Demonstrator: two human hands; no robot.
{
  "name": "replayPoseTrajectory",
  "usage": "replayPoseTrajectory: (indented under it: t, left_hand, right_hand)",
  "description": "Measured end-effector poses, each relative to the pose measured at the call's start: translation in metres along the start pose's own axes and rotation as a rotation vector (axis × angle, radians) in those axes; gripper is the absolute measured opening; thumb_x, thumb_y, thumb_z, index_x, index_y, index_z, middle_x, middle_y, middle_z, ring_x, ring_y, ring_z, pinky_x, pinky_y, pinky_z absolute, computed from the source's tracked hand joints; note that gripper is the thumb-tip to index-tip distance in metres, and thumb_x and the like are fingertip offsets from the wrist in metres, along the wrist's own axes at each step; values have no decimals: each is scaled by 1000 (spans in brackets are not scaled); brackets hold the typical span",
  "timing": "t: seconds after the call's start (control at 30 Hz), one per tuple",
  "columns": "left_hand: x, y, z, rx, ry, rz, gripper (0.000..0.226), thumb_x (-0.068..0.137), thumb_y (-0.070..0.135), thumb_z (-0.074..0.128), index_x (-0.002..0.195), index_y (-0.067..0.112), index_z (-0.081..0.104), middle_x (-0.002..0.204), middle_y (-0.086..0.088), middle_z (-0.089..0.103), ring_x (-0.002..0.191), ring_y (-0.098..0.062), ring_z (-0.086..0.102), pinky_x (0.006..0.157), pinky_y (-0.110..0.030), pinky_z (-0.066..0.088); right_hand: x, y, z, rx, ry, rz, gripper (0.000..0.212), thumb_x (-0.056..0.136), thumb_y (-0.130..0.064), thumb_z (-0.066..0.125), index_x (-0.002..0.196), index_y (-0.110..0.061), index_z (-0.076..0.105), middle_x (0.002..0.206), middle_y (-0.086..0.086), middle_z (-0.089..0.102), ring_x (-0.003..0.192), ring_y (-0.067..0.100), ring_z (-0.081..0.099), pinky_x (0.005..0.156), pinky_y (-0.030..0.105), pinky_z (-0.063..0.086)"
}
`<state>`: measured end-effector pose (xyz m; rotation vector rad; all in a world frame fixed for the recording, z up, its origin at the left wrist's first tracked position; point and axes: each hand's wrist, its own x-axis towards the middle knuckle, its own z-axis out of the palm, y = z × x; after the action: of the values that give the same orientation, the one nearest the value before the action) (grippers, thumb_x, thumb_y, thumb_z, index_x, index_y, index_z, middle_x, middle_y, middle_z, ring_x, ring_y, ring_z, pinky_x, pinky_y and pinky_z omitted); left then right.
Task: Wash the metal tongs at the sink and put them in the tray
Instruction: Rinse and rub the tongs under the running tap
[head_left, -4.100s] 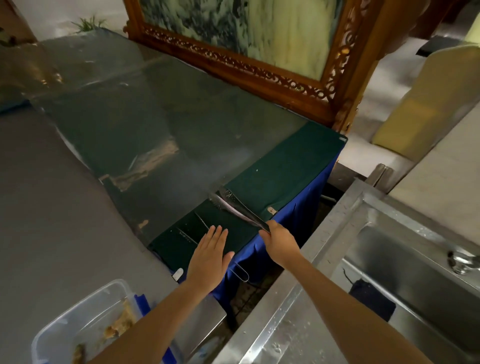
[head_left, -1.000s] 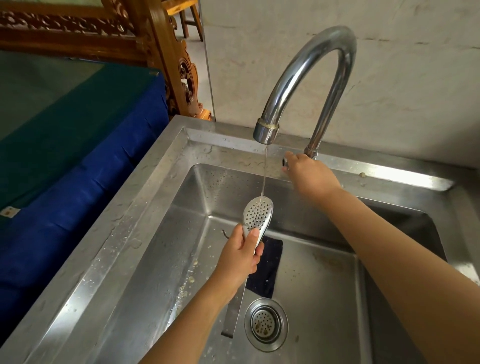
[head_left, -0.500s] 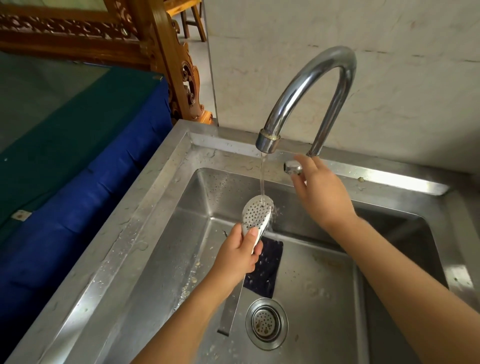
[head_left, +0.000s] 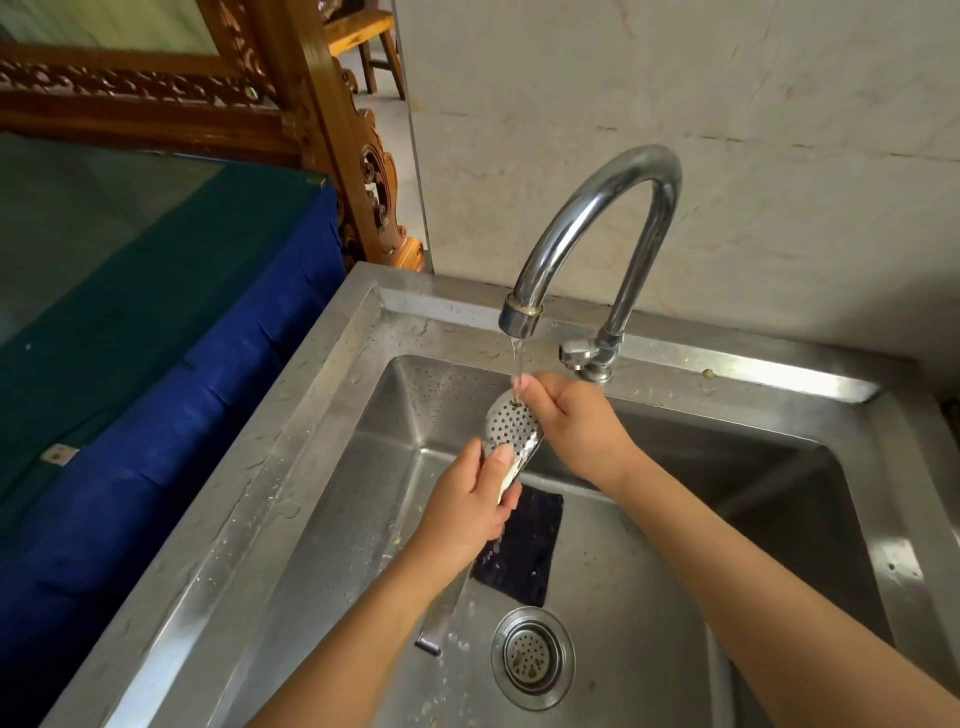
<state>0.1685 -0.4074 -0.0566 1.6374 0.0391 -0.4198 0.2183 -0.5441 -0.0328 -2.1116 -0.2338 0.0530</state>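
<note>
The metal tongs (head_left: 511, 422) have a perforated oval head, held upright under a thin stream of water from the curved tap (head_left: 597, 218). My left hand (head_left: 467, 506) grips them around the middle, thumb on the front; the handle end (head_left: 436, 623) sticks out below my wrist. My right hand (head_left: 576, 423) rests against the right side of the perforated head, fingers touching its top in the water. Both are over the steel sink (head_left: 363, 395). No tray is in view.
A dark cloth (head_left: 524, 551) lies on the sink floor behind the round drain (head_left: 532, 657). The tap handle (head_left: 576, 354) juts left at the spout's base. A table with green and blue cloth (head_left: 156, 322) stands left of the sink, a carved wooden frame (head_left: 322, 119) behind.
My right hand has left the tap handle and come down onto the head of the tongs. The water keeps running and my left hand stays in its grip.
</note>
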Motion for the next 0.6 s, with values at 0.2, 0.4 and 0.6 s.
replayPoseTrajectory:
  t: [0.2, 0.4, 0.6]
  left_hand:
    - [1, -2, -9, 33, -45, 75, 18, 97, 25, 39, 84, 16, 47, 65, -1, 53, 43, -1, 42, 41, -15, 31]
    - [-8, -10, -25, 144, -97, 175, 19, 94, 24, 48, 84, 38, 56, 68, 9, 65, 44, -4, 46, 46, -18, 41]
    - [-1, -7, -33, 105, -108, 54, 30, 88, 49, 48, 83, 22, 59, 58, 9, 58, 40, -6, 40, 44, -21, 38]
  right_hand:
    - [-3, -2, 2, 24, -59, 31, 36, 87, -35, 60, 80, -1, 56, 61, 2, 50, 53, 12, 42, 53, 21, 37]
    - [3, -9, 9, -16, 192, 73, 46, 98, -33, 37, 54, -20, 34, 48, -3, 34, 46, 13, 31, 50, 28, 29]
    - [11, -13, -10, 54, 101, 21, 30, 96, -30, 44, 72, -12, 41, 59, 1, 36, 54, 12, 32, 51, 19, 30]
